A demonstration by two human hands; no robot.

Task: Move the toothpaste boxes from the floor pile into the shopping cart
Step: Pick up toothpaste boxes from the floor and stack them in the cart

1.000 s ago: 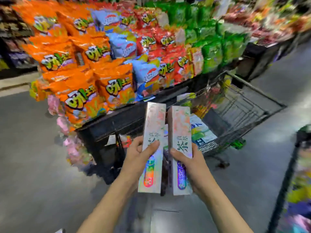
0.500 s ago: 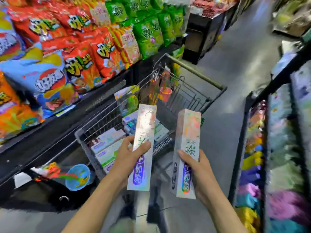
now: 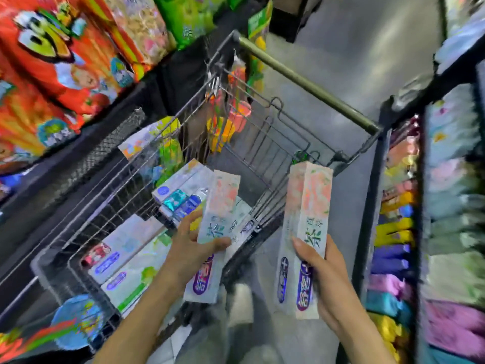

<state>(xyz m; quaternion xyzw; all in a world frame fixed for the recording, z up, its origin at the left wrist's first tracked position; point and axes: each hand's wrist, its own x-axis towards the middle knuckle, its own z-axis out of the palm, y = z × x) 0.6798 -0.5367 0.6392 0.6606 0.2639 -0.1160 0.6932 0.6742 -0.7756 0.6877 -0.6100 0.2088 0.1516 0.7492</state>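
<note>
1. The left hand holds one toothpaste box upright, fingers and thumb wrapped around it, over the near right edge of the shopping cart.
2. The right hand grips a second toothpaste box upright, just right of the cart, above the floor.
3. More toothpaste boxes lie flat inside the cart.
4. Snack bags fill the shelf at the left.

Left-hand toothpaste box now over the shopping cart, closer.
</note>
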